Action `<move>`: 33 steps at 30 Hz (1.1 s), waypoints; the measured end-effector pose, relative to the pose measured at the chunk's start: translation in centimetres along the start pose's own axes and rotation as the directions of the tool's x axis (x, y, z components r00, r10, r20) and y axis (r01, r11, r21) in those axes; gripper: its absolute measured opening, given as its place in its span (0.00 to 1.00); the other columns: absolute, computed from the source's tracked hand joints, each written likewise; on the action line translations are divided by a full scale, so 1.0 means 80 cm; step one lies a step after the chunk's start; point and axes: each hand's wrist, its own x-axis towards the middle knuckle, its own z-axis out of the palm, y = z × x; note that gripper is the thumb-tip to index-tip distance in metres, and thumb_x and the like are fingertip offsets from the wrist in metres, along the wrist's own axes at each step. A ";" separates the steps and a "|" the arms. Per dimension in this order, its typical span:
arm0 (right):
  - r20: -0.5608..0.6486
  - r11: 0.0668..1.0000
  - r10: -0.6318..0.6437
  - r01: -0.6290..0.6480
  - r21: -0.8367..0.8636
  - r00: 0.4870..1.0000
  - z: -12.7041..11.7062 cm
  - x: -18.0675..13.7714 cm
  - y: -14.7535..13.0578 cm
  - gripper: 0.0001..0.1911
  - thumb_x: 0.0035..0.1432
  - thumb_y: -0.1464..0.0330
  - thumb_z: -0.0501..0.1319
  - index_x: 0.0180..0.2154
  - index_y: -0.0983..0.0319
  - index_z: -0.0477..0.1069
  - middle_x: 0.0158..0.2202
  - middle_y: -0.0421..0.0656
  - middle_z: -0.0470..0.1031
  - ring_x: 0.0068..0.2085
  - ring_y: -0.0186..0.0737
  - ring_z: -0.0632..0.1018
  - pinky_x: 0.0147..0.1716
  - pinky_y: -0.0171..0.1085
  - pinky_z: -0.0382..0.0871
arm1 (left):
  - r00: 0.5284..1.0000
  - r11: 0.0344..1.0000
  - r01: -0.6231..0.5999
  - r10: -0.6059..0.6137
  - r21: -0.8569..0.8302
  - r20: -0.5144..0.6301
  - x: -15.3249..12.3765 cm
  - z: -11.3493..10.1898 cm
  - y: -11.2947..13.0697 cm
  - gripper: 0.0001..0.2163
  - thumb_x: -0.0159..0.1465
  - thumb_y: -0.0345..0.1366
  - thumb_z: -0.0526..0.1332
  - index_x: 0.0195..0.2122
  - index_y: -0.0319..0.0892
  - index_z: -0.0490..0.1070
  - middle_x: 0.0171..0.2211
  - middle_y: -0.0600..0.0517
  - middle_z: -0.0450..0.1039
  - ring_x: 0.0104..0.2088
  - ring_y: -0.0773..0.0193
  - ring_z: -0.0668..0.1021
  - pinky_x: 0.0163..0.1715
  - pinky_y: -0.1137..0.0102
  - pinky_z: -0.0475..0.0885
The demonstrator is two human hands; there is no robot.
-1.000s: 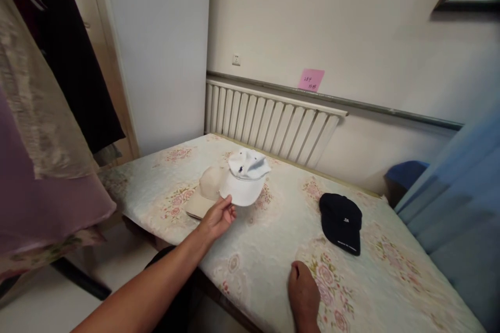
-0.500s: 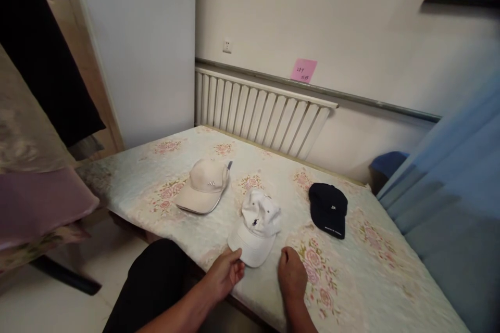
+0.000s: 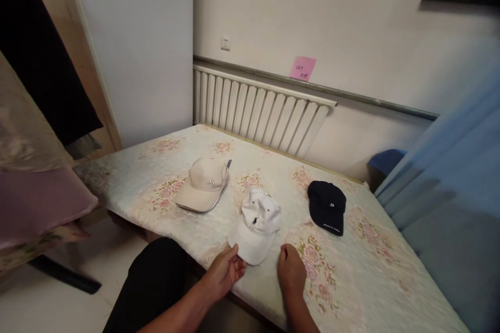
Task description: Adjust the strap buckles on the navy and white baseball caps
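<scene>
A white baseball cap (image 3: pixel 254 226) with a small dark rider logo lies on the flowered bed cover (image 3: pixel 273 166), its brim toward me. My left hand (image 3: pixel 226 270) pinches the brim's front left edge, thumb on top and curled fingers beneath. Just right of that brim, my right hand (image 3: pixel 292 272) rests on the cover in a loose fist, apart from the cap and with nothing seen in it. To the left sits a beige cap (image 3: pixel 203 183) with a small striped logo. A black cap (image 3: pixel 327 207) with white lettering on its brim lies to the right.
Behind the bed, a white radiator (image 3: pixel 258 109) runs along the wall under a pipe bearing a pink note (image 3: pixel 302 68). A blue curtain (image 3: pixel 449 166) hangs at right. Clothes (image 3: pixel 42 62) hang at left. My black-clad knee (image 3: pixel 156 270) is by the bed's edge.
The view has shifted very slightly. My left thumb sits a little higher and further left on the white cap's brim; the caps and my right hand stay in place.
</scene>
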 end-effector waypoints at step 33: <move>0.010 1.000 -0.028 0.028 -0.005 1.000 -0.006 0.001 -0.003 0.15 0.61 0.67 0.44 0.35 0.59 0.69 0.33 0.43 0.75 0.34 0.40 0.74 0.32 0.36 0.57 | 0.999 1.000 -0.015 0.015 0.016 -0.044 -0.004 0.016 0.000 0.13 0.57 0.39 0.65 0.39 0.40 0.65 0.23 0.57 0.71 0.19 0.72 0.72 0.21 0.76 0.66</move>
